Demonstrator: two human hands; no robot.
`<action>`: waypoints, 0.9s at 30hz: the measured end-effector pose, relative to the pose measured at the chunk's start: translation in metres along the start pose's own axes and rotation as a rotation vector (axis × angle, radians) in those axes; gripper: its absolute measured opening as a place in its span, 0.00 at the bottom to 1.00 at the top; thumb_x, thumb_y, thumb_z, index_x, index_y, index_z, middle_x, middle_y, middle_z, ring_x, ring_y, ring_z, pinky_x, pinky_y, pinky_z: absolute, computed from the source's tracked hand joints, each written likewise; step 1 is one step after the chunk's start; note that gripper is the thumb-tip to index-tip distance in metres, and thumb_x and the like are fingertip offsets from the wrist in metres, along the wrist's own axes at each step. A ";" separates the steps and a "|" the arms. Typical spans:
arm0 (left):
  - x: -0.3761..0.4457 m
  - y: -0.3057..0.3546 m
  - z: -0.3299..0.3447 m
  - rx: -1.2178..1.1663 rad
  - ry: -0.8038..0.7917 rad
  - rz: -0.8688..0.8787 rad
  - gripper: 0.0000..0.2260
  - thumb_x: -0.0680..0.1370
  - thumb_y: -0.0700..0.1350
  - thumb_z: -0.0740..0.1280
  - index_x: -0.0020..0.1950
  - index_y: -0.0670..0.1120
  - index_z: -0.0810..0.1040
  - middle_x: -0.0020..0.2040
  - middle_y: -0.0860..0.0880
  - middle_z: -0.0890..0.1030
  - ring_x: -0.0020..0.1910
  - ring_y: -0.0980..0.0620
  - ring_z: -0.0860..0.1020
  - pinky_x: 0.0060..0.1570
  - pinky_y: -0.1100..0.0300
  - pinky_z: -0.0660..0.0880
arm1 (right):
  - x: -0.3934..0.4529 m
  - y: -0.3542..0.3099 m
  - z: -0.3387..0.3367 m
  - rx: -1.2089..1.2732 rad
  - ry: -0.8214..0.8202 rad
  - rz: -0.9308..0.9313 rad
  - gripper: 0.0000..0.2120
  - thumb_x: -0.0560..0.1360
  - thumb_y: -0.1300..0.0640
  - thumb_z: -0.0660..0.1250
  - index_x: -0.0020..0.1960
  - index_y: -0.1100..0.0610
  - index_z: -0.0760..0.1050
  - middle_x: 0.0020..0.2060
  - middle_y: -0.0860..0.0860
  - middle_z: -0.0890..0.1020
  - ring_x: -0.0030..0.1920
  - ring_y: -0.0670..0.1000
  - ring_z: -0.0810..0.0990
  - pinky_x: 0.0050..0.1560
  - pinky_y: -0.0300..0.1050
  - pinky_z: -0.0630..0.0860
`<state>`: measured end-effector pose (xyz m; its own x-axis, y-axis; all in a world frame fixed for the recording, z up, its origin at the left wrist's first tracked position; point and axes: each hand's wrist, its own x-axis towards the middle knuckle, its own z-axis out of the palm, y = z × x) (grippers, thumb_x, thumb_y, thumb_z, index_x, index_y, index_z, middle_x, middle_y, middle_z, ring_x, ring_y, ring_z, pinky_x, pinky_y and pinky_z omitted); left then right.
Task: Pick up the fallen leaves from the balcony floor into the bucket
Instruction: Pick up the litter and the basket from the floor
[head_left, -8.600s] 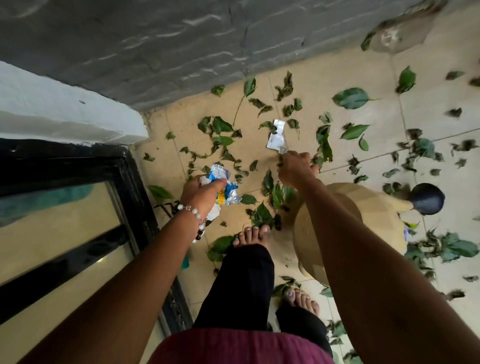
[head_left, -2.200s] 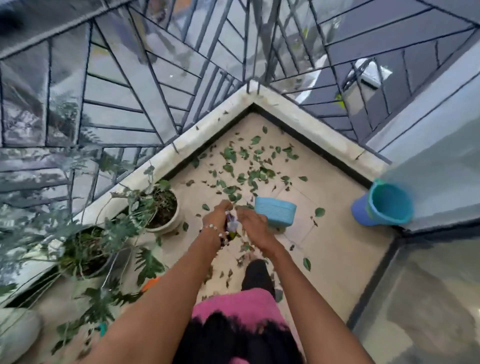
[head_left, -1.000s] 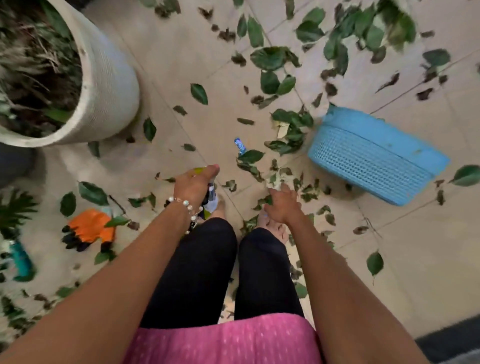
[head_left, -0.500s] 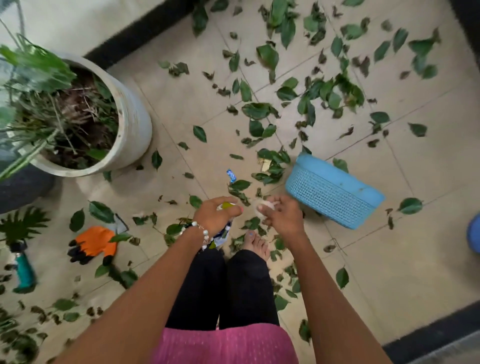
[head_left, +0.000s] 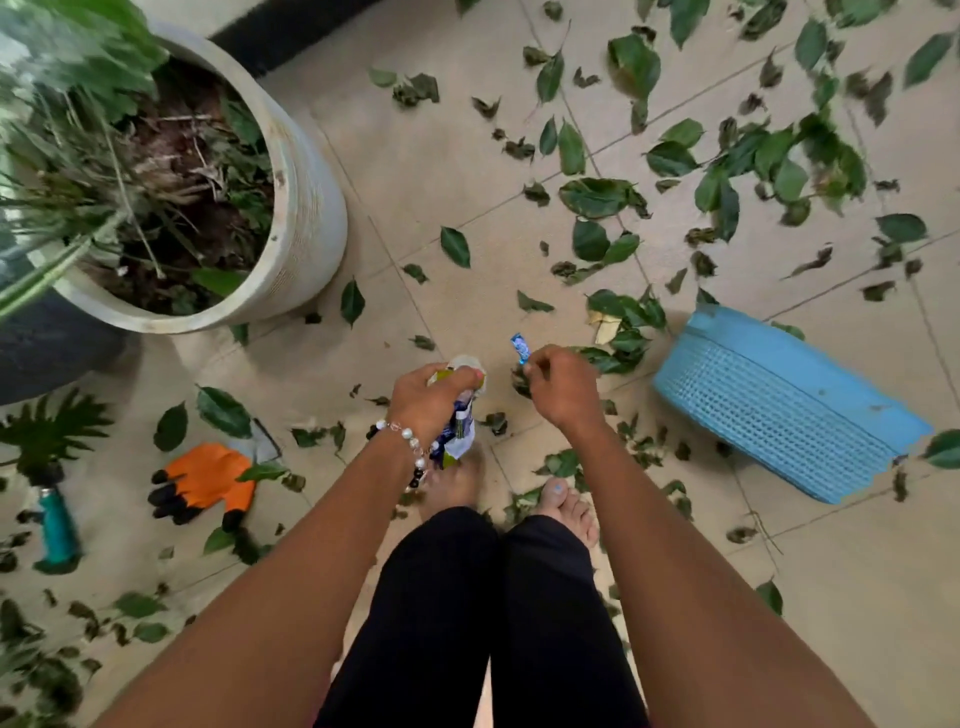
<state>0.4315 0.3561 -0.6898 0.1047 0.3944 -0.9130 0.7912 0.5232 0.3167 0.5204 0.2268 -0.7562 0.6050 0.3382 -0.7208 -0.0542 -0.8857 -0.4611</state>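
Green fallen leaves (head_left: 596, 196) lie scattered over the beige tiled balcony floor, thickest at the upper right. My left hand (head_left: 430, 401), with a bead bracelet on the wrist, grips a crumpled bundle of white and blue wrappers (head_left: 459, 427) above my left foot. My right hand (head_left: 560, 394) is low over the floor, fingers curled, and its fingertips pinch the lower end of a small blue wrapper (head_left: 520, 347). No bucket is in view.
A light blue mesh basket (head_left: 779, 410) lies tipped on the floor at the right. A large pale plant pot (head_left: 307, 208) stands at the upper left. An orange and black glove (head_left: 208, 480) and a teal-handled tool (head_left: 57, 530) lie at the left. My bare feet stand below my hands.
Half a second ago my right hand brought a white scrap to my left hand; now the left holds it in the bundle, and the right has moved up to the small blue wrapper.
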 end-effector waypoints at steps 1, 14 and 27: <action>0.008 0.000 -0.006 0.010 0.004 -0.001 0.05 0.72 0.45 0.75 0.42 0.45 0.82 0.32 0.48 0.80 0.30 0.51 0.77 0.33 0.63 0.74 | 0.011 0.001 0.009 -0.079 0.002 -0.011 0.11 0.78 0.57 0.65 0.54 0.63 0.79 0.50 0.61 0.82 0.50 0.59 0.79 0.47 0.45 0.70; 0.059 -0.007 -0.036 -0.023 0.022 -0.009 0.05 0.73 0.45 0.74 0.45 0.46 0.81 0.43 0.46 0.83 0.41 0.48 0.80 0.48 0.56 0.78 | 0.061 -0.004 0.044 -0.447 0.124 -0.104 0.14 0.79 0.54 0.62 0.58 0.62 0.75 0.59 0.60 0.73 0.61 0.59 0.69 0.58 0.51 0.66; 0.025 0.008 0.022 0.055 -0.072 0.031 0.05 0.73 0.44 0.74 0.47 0.47 0.81 0.41 0.47 0.82 0.36 0.51 0.79 0.35 0.64 0.77 | 0.046 0.045 -0.037 0.238 0.434 0.474 0.23 0.75 0.60 0.71 0.68 0.61 0.71 0.61 0.59 0.77 0.61 0.56 0.76 0.58 0.45 0.73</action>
<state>0.4534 0.3536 -0.7154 0.1709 0.3531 -0.9199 0.8185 0.4688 0.3320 0.5754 0.1912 -0.7911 0.7340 -0.2711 -0.6226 -0.5346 -0.7960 -0.2837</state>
